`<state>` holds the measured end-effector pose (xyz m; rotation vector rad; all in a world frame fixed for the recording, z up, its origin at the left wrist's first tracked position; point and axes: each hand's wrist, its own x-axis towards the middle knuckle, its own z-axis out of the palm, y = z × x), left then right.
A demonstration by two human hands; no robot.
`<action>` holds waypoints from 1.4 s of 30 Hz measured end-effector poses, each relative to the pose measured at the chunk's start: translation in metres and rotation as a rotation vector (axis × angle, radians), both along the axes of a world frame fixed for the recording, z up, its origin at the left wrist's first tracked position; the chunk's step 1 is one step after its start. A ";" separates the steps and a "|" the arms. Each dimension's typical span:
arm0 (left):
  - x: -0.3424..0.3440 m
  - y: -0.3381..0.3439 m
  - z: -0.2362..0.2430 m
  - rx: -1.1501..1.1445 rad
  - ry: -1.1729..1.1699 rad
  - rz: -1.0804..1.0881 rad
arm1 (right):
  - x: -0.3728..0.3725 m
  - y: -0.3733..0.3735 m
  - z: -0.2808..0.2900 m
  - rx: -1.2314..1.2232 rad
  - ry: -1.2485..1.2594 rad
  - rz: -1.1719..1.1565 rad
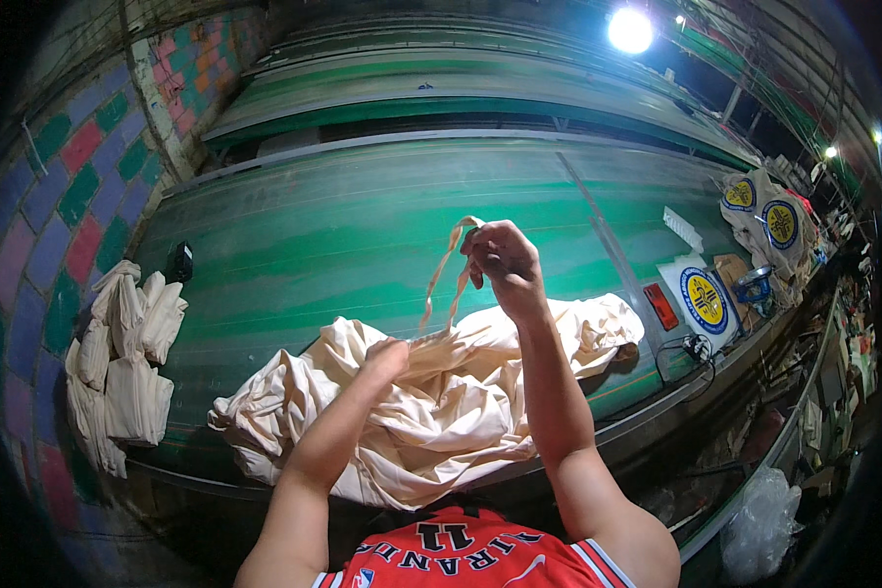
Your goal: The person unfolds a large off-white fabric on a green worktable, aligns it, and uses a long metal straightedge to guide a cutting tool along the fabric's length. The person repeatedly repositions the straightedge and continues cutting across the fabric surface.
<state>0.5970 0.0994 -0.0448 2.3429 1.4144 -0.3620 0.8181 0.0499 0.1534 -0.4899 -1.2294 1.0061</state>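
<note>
A heap of crumpled cream cloth (pixel 451 416) lies along the near edge of the green table (pixel 304 235). From it rises a narrow cream strap (pixel 436 284), looped up in the air. The top of that loop is pinched in the fingers of my right hand (pixel 505 260), raised above the far side of the heap. Lower and to the left, my left hand (pixel 389 359) is closed on the cream cloth near the strap's lower end. Its fingertips are mostly hidden from view.
Folded cream cloth bundles (pixel 132 372) are stacked at the left edge, near a small black object (pixel 180 262). On the right lie a red phone (pixel 661 306), a white piece with a round blue-and-yellow emblem (pixel 704 302), a black cable (pixel 696 347) and emblem-printed cloth (pixel 776 227).
</note>
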 end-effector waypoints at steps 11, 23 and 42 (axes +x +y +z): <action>-0.044 0.091 -0.103 0.113 -0.580 0.506 | -0.031 -0.054 0.021 0.202 -0.647 1.087; -0.052 0.037 0.145 0.241 -1.085 0.017 | -0.041 0.013 -0.164 -0.351 -1.024 -0.431; -0.224 -0.005 0.188 -0.436 -1.123 0.116 | -0.025 0.044 -0.232 -0.619 -1.386 -0.541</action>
